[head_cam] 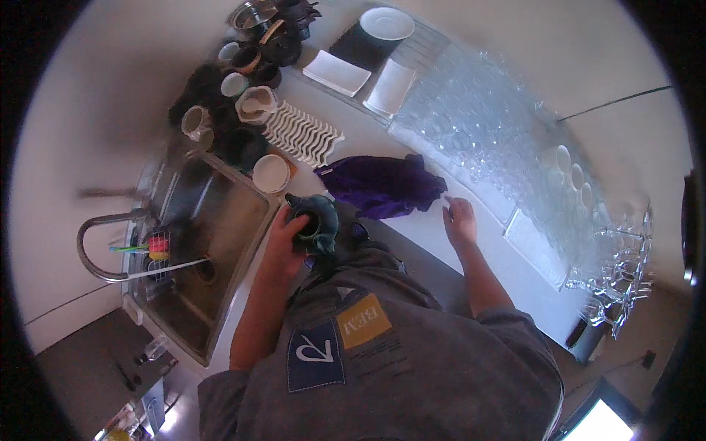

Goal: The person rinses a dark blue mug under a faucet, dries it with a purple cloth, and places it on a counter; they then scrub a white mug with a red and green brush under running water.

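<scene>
My left hand (287,234) grips a dark green glazed vessel (325,218) with a round opening, beside the near edge of the sink; my fingers reach to the opening. My right hand (459,218) hovers over or rests at the edge of the white counter (430,237), its fingers loosely apart with nothing seen in them. Just left of it a crumpled purple cloth (380,184) lies on the counter and hangs over its edge. Water runs from the curved faucet (85,242) into the metal sink (237,206) on the left.
Round white dishes (271,173) and a row of wavy white pieces (303,132) stand behind the vessel. Farther back are pots (281,44), cups (196,121) and white rectangular plates (336,73). Many clear glasses (458,121) fill the back right; a glass rack (623,270) stands far right.
</scene>
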Demonstrator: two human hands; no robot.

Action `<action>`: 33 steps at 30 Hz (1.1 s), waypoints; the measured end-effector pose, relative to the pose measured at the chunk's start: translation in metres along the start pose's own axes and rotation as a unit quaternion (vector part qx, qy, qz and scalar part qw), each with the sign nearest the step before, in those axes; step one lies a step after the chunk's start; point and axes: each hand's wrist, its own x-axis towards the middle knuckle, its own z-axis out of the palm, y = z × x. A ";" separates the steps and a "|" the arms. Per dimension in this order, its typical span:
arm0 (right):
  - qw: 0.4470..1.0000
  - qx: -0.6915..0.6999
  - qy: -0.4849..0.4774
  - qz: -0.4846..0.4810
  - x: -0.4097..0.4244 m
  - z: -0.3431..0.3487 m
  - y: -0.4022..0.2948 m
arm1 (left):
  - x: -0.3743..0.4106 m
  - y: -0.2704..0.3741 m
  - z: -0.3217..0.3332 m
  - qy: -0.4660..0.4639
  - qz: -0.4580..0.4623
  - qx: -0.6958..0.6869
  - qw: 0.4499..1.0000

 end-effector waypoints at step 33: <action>0.948 0.295 0.035 0.114 0.087 0.053 -0.135 | 0.015 0.039 0.041 -0.069 0.161 -0.069 0.982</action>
